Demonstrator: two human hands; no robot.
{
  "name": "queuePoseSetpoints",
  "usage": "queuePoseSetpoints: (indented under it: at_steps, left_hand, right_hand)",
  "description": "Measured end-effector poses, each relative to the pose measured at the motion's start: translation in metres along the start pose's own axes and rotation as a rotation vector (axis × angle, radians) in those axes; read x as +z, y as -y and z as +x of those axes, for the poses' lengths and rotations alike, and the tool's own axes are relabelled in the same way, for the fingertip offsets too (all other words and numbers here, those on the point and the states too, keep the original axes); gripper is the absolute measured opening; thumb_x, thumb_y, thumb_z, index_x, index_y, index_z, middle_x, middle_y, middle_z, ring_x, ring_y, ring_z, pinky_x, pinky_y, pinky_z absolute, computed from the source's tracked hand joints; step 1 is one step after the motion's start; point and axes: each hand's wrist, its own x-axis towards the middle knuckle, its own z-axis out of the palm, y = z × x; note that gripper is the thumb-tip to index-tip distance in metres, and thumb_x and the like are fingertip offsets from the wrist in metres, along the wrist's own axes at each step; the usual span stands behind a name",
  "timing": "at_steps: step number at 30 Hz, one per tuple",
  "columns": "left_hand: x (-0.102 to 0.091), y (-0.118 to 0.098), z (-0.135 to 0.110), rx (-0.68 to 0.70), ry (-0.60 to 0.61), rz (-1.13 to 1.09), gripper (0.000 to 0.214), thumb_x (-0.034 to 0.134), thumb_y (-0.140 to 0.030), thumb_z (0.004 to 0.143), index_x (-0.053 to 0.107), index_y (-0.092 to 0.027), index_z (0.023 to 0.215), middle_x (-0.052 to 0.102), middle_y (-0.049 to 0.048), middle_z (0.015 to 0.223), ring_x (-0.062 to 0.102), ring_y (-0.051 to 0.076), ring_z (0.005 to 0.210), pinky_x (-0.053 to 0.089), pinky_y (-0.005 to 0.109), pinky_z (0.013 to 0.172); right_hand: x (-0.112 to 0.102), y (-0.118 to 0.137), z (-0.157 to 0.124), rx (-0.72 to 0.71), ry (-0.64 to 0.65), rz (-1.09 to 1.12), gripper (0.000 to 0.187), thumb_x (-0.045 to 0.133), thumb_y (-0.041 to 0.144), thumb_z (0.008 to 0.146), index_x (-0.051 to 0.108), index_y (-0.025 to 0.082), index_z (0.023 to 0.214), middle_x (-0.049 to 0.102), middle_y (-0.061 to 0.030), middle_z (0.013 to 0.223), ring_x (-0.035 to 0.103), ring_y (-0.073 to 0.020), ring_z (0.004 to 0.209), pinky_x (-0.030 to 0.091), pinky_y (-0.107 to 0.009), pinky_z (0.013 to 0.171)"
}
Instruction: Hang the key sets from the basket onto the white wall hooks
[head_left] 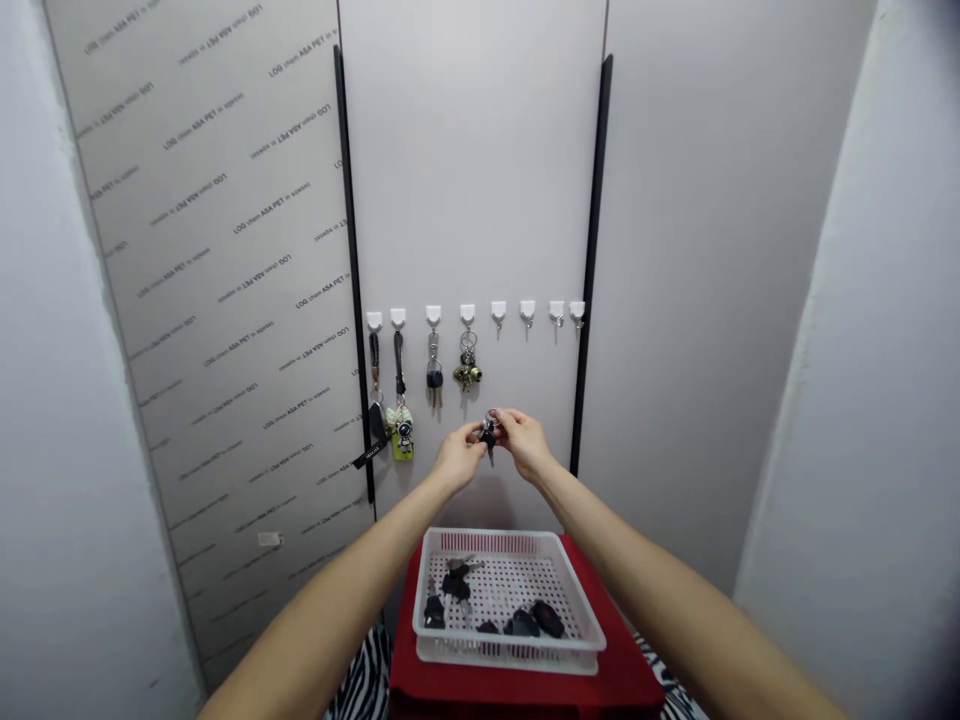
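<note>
Left hand (459,457) and right hand (524,441) pinch one keyring (491,414) with at least one black-headed key (490,437), above a perforated white plastic basket (510,655) and below eight white hooks (499,310), four bearing keychains (399,365).

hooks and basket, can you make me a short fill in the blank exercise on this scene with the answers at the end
1. The row has ____ white hooks.
2. The astronaut charm hangs below the ____ hook from the left.
3. The left hand and right hand hold the keys, with a key head that is ____ in colour.
4. The white basket stands on a base that is ____ in colour.

Missing words: eight; second; black; red.
</note>
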Motion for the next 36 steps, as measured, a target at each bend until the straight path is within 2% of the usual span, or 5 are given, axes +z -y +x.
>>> queuePoseSetpoints:
  at_steps: [15, 21, 28, 32, 36]
  left_hand:
    - [-0.025, -0.081, 0.076, 0.195, -0.103, 0.254, 0.040, 0.044, -0.012, 0.060, 0.044, -0.016, 0.099, 0.055, 0.0037, 0.082, 0.049, 0.012, 0.071, 0.037, 0.022, 0.065]
    - [-0.022, -0.091, 0.093, 0.221, -0.024, 0.307, 0.038, 0.043, -0.009, 0.059, 0.048, -0.014, 0.096, 0.055, 0.0057, 0.086, 0.049, 0.014, 0.075, 0.036, 0.024, 0.069]
    - [-0.019, -0.074, 0.067, 0.147, 0.033, 0.282, 0.037, 0.046, -0.014, 0.059, 0.049, -0.012, 0.097, 0.055, 0.0069, 0.087, 0.049, 0.013, 0.075, 0.035, 0.023, 0.071]
    - [-0.006, -0.035, 0.022, 0.131, 0.155, 0.246, 0.038, 0.045, -0.014, 0.060, 0.048, -0.014, 0.097, 0.055, 0.0068, 0.090, 0.049, 0.012, 0.072, 0.036, 0.022, 0.070]
    - [0.018, 0.027, -0.036, 0.063, 0.361, 0.302, 0.036, 0.048, -0.017, 0.057, 0.051, -0.014, 0.092, 0.056, 0.0066, 0.086, 0.050, 0.013, 0.070, 0.037, 0.022, 0.065]
  right_hand:
    - [0.029, 0.077, 0.099, -0.251, -0.181, -0.019, 0.007, 0.047, 0.017, 0.059, 0.046, 0.014, 0.052, 0.041, 0.0056, 0.040, 0.037, -0.0040, 0.037, 0.033, -0.018, 0.040]
    - [0.033, 0.091, 0.119, -0.203, -0.278, -0.144, 0.010, 0.046, 0.012, 0.061, 0.044, 0.015, 0.051, 0.040, 0.0054, 0.037, 0.039, -0.0050, 0.036, 0.036, -0.018, 0.039]
    - [0.023, 0.083, 0.111, -0.166, -0.256, -0.241, 0.006, 0.048, 0.012, 0.058, 0.047, 0.014, 0.053, 0.043, 0.0041, 0.040, 0.042, -0.0064, 0.037, 0.036, -0.020, 0.038]
    - [-0.005, 0.044, 0.077, -0.238, -0.246, -0.367, 0.012, 0.048, 0.016, 0.056, 0.052, 0.015, 0.068, 0.049, 0.0033, 0.053, 0.044, -0.0055, 0.041, 0.033, -0.018, 0.039]
    - [-0.048, -0.024, 0.009, -0.016, 0.126, -0.541, 0.016, 0.050, 0.021, 0.053, 0.056, 0.015, 0.067, 0.052, 0.0016, 0.054, 0.042, -0.0056, 0.041, 0.030, -0.017, 0.038]
